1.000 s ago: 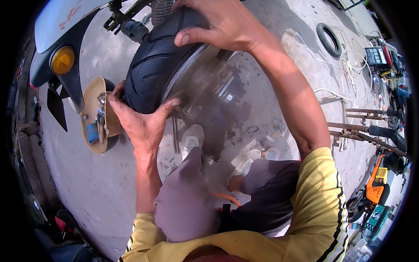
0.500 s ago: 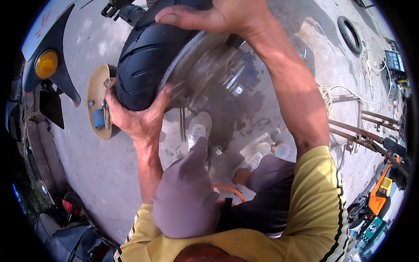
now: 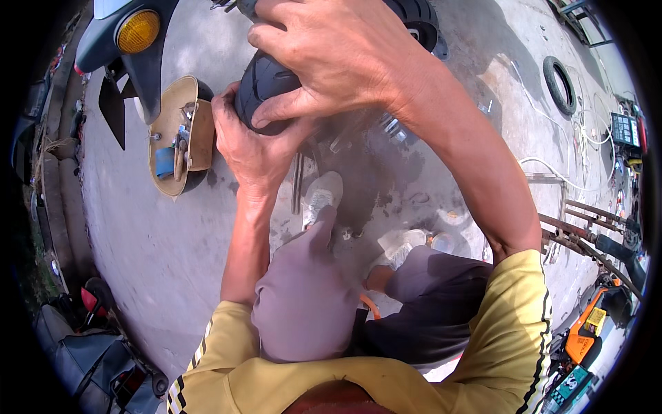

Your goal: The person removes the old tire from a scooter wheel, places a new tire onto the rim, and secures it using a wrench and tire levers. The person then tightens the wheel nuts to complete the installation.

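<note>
A black treaded tyre (image 3: 265, 79) stands upright at the top centre, partly hidden behind my hands. Round its near lower edge my left hand (image 3: 252, 148) is closed, thumb on one side and fingers on the other. Across the tread lies my right hand (image 3: 338, 58), its thumb bent down close to the left hand and its fingers curled over the rubber. Another stretch of black tyre and hub (image 3: 417, 24) shows beyond my right wrist; whether it belongs to the same wheel I cannot tell.
A tan, open container (image 3: 189, 138) with tools and a blue roll sits at left, below a dark vehicle panel with an amber light (image 3: 138, 31). Far right are a loose tyre (image 3: 558, 84), a white hose (image 3: 545, 160), metal bars (image 3: 586, 214) and an orange machine (image 3: 583, 328).
My right hand has come down over the tread, closer to my left hand. The view has shifted, and the tyre shows narrower and smaller between my hands.
</note>
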{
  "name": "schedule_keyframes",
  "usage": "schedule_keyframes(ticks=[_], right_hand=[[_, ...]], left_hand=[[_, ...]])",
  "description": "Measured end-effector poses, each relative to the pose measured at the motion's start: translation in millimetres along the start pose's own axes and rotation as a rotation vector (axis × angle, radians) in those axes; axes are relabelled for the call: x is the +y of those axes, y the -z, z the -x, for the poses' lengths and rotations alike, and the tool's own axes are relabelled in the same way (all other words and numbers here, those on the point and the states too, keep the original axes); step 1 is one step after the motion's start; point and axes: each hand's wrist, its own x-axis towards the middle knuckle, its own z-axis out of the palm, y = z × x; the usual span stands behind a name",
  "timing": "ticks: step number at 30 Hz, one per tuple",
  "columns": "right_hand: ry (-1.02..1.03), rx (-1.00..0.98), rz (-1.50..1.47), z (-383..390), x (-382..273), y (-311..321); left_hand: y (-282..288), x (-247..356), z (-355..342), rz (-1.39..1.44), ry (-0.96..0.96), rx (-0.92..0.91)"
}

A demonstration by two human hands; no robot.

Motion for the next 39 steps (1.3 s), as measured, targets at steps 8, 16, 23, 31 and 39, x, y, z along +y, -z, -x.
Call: schedule_keyframes(ticks=[8,16,23,31,39], right_hand=[[-0.005,0.169,0.112,-1,-5,-14],[0.038,0.289,0.226,5,-4,-26],[0.068,0.802,0.086,3,4,-60],[-1.058,0.874,-0.299,160,-179,-100],[-1.370,0.230,-0.441,148,-223,-188]], left_hand=[[-9,-33,36,0.288,0.144,0.063],[-8,-40,37,0.389,0.031,0.059],[-10,-40,38,0.295,0.101,0.037],[3,-69,38,0.490,0.227,-0.144],[7,-63,35,0.456,0.174,-0.177]])
